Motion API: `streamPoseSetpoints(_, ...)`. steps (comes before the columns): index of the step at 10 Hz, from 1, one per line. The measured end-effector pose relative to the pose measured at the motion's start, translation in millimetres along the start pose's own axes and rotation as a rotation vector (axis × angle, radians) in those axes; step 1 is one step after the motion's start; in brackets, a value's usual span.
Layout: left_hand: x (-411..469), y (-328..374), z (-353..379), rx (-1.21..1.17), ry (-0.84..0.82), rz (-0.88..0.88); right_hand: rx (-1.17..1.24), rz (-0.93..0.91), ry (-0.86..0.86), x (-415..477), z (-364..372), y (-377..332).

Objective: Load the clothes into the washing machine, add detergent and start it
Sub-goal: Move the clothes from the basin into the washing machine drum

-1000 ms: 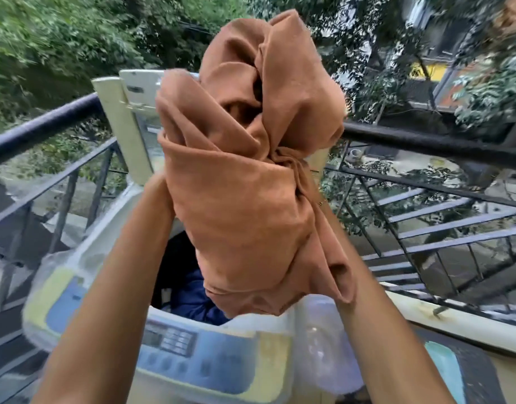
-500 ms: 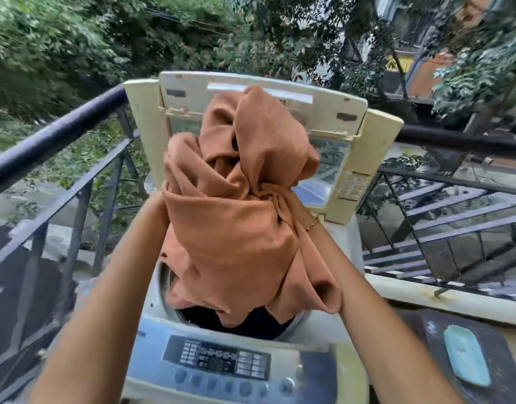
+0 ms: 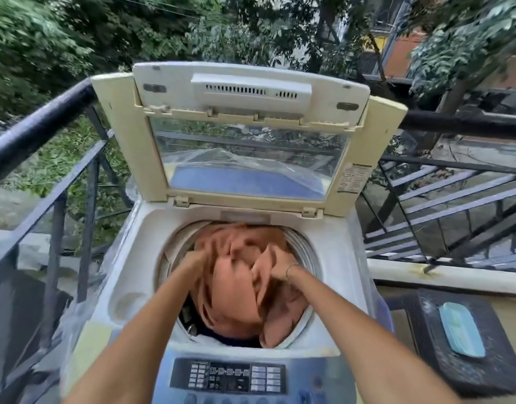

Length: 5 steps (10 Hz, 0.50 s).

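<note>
A top-loading washing machine [image 3: 140, 258] stands in front of me with its lid [image 3: 245, 135] raised upright. A bundle of orange-brown cloth [image 3: 236, 301] fills the round drum opening. My left hand [image 3: 197, 262] grips the cloth at its left side, inside the drum mouth. My right hand [image 3: 275, 265] grips a fold of it at the right. Both hands are blurred by motion. A dark blue garment [image 3: 230, 341] shows under the bundle at the drum's front edge. The control panel [image 3: 227, 376] sits at the near edge.
A dark metal railing [image 3: 41, 126] runs along the left and behind the machine, with trees beyond. To the right is a low ledge [image 3: 443, 277] and a dark box [image 3: 460, 342] with a light blue item [image 3: 460, 329] on top.
The orange-brown bundle came down from in front of my face into the drum, with both hands following it. The view tilted down, showing the whole raised lid.
</note>
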<state>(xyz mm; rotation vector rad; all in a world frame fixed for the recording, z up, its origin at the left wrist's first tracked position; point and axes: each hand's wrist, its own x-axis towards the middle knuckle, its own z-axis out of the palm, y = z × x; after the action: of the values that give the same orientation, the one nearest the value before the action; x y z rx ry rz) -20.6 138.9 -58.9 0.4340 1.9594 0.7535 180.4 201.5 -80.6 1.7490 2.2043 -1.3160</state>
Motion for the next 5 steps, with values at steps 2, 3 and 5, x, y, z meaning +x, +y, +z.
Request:
streamPoseSetpoints(2,40.6,-47.1,14.1,0.060,-0.079,-0.076,-0.029,0.102,-0.118,-3.8,12.8,-12.2)
streamPoseSetpoints(3,37.5,-37.5,10.4,-0.052,-0.027,-0.039,0.168,0.121,-0.054,-3.3,13.7,-16.2)
streamPoseSetpoints(5,27.3,5.5,20.4,-0.658,-0.088,-0.083,1.021,0.256,0.042,7.7,7.1,-40.2)
